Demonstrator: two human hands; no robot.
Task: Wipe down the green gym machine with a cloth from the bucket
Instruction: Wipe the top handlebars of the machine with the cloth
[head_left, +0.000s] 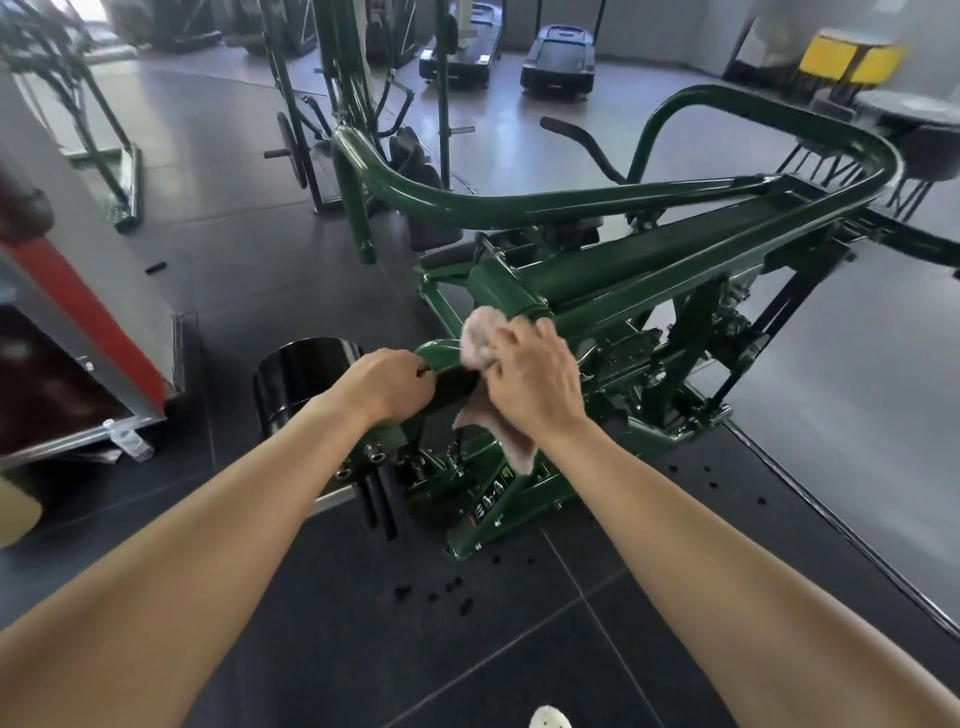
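The green gym machine (597, 208) fills the middle of the view, its curved tubes running away to the right. My left hand (387, 384) grips a short green bar at the machine's near end. My right hand (535, 376) presses a pale pink cloth (480, 338) against the same bar, just right of the left hand; part of the cloth hangs down below my wrist. A black bucket (306, 382) stands on the floor directly left of my left hand.
A red and grey slanted structure (88, 332) rises at the left, with a small clear bottle (130, 441) at its foot. More green frames (114, 171) and two treadmills (558, 60) stand at the back. Small black bits (431, 592) lie on the dark floor tiles.
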